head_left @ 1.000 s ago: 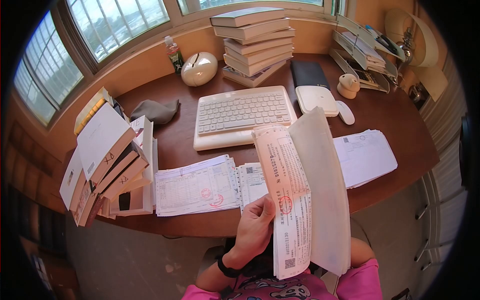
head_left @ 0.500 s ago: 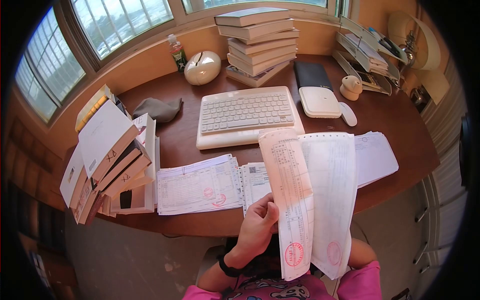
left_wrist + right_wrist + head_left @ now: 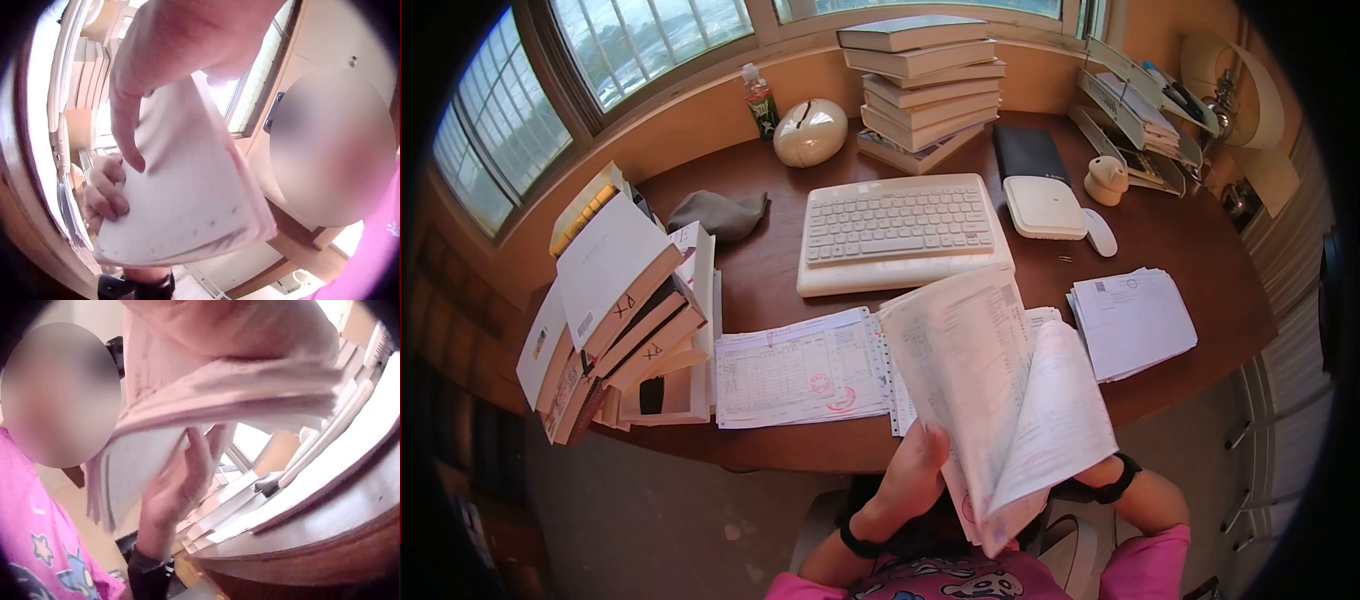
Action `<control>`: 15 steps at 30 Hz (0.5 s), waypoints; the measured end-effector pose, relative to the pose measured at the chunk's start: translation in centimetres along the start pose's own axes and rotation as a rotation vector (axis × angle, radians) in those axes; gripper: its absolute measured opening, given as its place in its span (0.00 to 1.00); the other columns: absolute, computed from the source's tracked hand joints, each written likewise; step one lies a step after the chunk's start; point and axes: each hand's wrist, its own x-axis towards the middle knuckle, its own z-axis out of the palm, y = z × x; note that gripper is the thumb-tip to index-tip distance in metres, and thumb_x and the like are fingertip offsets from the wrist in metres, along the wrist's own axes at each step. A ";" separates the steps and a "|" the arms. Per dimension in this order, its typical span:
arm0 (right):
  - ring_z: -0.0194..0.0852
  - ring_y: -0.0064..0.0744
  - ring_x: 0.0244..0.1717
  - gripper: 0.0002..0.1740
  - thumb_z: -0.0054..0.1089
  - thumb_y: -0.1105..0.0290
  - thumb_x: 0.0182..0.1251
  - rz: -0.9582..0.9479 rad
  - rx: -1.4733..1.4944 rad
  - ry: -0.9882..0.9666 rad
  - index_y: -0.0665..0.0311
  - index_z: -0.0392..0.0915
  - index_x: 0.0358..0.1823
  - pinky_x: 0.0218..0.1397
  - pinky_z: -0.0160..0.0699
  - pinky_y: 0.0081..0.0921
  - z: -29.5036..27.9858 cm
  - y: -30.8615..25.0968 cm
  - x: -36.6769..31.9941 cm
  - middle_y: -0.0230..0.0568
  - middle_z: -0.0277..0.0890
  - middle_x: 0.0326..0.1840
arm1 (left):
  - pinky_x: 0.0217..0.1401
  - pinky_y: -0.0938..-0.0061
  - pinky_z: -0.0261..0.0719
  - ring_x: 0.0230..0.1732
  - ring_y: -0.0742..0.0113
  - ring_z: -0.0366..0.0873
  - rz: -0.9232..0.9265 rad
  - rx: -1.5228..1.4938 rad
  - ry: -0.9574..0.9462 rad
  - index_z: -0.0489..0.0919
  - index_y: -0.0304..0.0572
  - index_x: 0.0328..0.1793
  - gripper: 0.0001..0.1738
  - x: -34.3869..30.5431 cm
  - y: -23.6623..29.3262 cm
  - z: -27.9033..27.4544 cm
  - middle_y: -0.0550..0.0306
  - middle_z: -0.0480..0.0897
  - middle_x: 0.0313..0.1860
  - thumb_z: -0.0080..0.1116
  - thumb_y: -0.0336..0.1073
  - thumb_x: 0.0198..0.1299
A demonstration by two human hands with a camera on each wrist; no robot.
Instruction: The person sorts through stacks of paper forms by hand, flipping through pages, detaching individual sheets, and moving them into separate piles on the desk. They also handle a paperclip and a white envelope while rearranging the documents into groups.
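A bundle of thin printed sheets (image 3: 970, 370) is up in front of the body, over the desk's front edge, its right part folded over. The left hand (image 3: 915, 470) grips its lower left side, thumb in front. Mostly behind the sheets is the right hand; a wristband shows at the lower right in the head view. In the left wrist view, the right hand (image 3: 106, 190) has its fingertips curled over the edge of the bundle (image 3: 181, 187). The right wrist view has the left hand (image 3: 181, 481) against the underside of the sheets (image 3: 219, 403).
Stamped papers (image 3: 800, 375) lie left of the bundle and a paper stack (image 3: 1135, 325) lies right. Behind are a keyboard (image 3: 900, 225), a mouse (image 3: 1100, 232), a white box (image 3: 1045, 207) and piled books (image 3: 920, 90). More books (image 3: 615, 290) lean at the left.
The bundle has swung from upright to tilted, and its right part has folded over. The right forearm and wristband have come into sight at the lower right.
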 end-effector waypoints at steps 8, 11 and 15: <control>0.71 0.31 0.63 0.29 0.62 0.70 0.71 -0.024 -0.538 0.021 0.69 0.63 0.70 0.67 0.71 0.28 1.9 -3.6 2.2 0.42 0.72 0.65 | 0.79 0.63 0.54 0.78 0.51 0.58 0.124 0.580 -0.173 0.41 0.31 0.83 0.66 -1.0 2.0 1.8 0.38 0.56 0.79 0.80 0.42 0.50; 0.74 0.25 0.52 0.20 0.63 0.65 0.72 -0.108 -0.483 -0.012 0.68 0.70 0.57 0.55 0.76 0.25 1.5 -3.9 2.0 0.40 0.79 0.49 | 0.76 0.61 0.60 0.76 0.47 0.64 0.094 0.655 -0.195 0.41 0.35 0.83 0.63 -1.3 1.8 2.6 0.33 0.61 0.77 0.77 0.42 0.54; 0.76 0.19 0.42 0.14 0.60 0.63 0.74 0.247 -0.600 0.113 0.64 0.70 0.48 0.46 0.76 0.19 1.1 -4.7 1.1 0.33 0.80 0.40 | 0.61 0.69 0.75 0.57 0.63 0.80 -0.261 0.752 -0.065 0.56 0.29 0.78 0.37 -0.7 1.2 1.7 0.44 0.81 0.57 0.54 0.46 0.74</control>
